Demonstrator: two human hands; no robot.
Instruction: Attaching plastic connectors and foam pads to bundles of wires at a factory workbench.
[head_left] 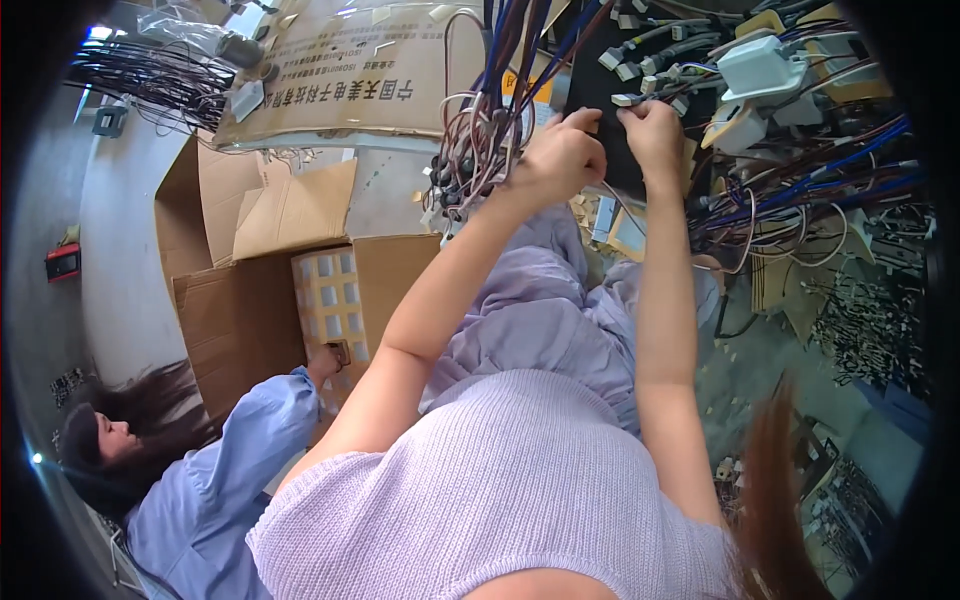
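Note:
My right hand [655, 140] pinches a small white connector [625, 100] between thumb and fingertips, above a black work surface [618, 150]. Just left of it is my left hand [565, 158], its fingers curled; what they hold, if anything, is hidden. A thin brownish wire [622, 205] runs below the left hand. Against the left wrist hangs a bundle of brown, white and blue wires [478, 135] with dark round ends. Beyond my right hand lie several grey cables with white connectors [650, 55].
White plastic housings [760, 70] and a thick wire bundle [800, 200] sit on the right. A flattened cardboard sheet [350, 75] lies at the far left, near more dark wires [150, 75]. Below stands an open carton [240, 320] with a gridded insert, where a co-worker's hand [325, 362] reaches.

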